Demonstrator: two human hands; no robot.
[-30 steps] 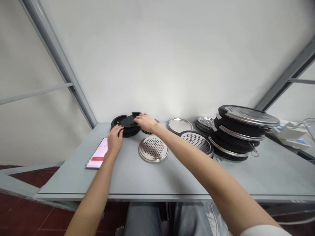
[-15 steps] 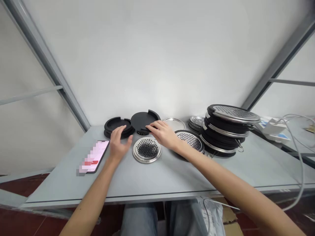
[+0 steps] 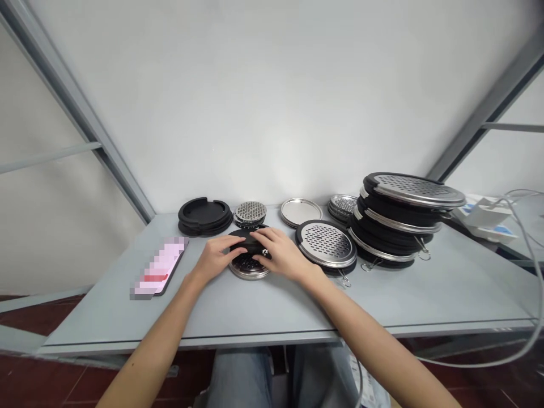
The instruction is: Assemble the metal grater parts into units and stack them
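Note:
Between my two hands is a black round holder (image 3: 250, 233), tilted over a round perforated metal plate (image 3: 249, 267) that lies on the table. My left hand (image 3: 216, 256) grips the holder's left side, and my right hand (image 3: 278, 252) grips its right side. The fingers partly hide both the holder and the metal plate. Just right of my right hand lies a black disc with a perforated metal grater face (image 3: 326, 243) and a wire clip. A small stack of round metal graters (image 3: 250, 212) sits behind the held holder.
Black round holders (image 3: 204, 214) are stacked at the back left, beside a phone (image 3: 164, 266). A metal ring-edged disc (image 3: 301, 212), more graters (image 3: 342, 205) and a tall stack of assembled discs (image 3: 395, 226) stand to the right. A white cable (image 3: 521, 351) hangs at far right.
The black holder has come forward from the back and down over the metal plate, uncovering the graters behind. My left hand has moved right and taken hold of it too.

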